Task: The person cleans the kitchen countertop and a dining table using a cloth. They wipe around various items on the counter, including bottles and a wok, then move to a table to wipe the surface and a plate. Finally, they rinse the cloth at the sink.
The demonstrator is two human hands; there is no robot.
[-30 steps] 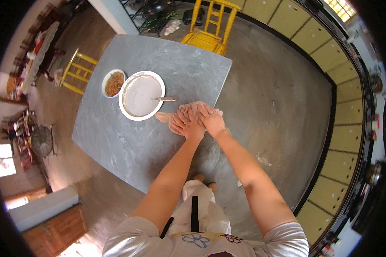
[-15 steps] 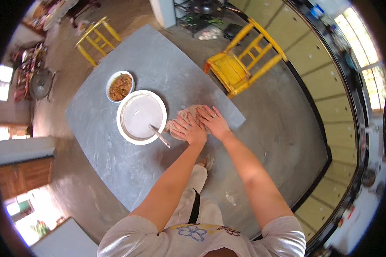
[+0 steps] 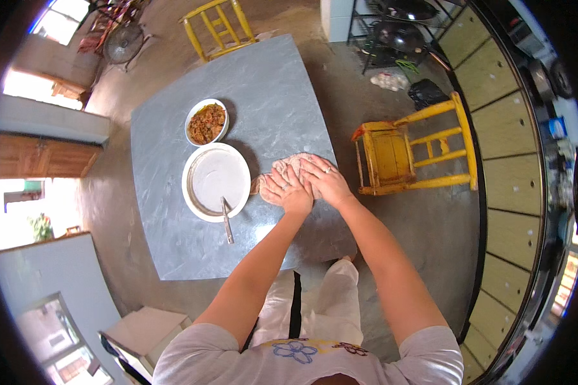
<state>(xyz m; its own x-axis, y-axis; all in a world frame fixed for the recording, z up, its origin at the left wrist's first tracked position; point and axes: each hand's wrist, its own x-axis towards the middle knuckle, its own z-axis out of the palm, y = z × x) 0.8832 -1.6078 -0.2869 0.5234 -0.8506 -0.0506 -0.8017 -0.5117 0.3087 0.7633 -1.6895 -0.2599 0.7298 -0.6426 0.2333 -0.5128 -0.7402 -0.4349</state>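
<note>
A crumpled pinkish-beige cloth (image 3: 291,162) lies on the grey table (image 3: 167,237) near its right edge. My left hand (image 3: 295,194) presses flat on it with fingers spread. Close beside, my right hand (image 3: 328,182) lies on the cloth's right part, fingers stretched out and a ring on one of them. The palms cover much of the cloth. Just left of it stands a white bowl (image 3: 185,183) with a pale, whitish inside; a metal spoon (image 3: 228,230) leans over its near rim.
Behind the white bowl sits a smaller bowl (image 3: 188,126) of reddish-brown food. A yellow chair (image 3: 384,157) stands right of the table, another yellow chair (image 3: 217,29) at its far side. Pale green cabinets (image 3: 510,173) line the right. Pans rest on a black rack (image 3: 366,54) at the back.
My view has turned, so the table and chairs appear rotated and shifted. Both hands remain flat on the cloth, which looks slightly more bunched. The spoon handle now points nearer to me.
</note>
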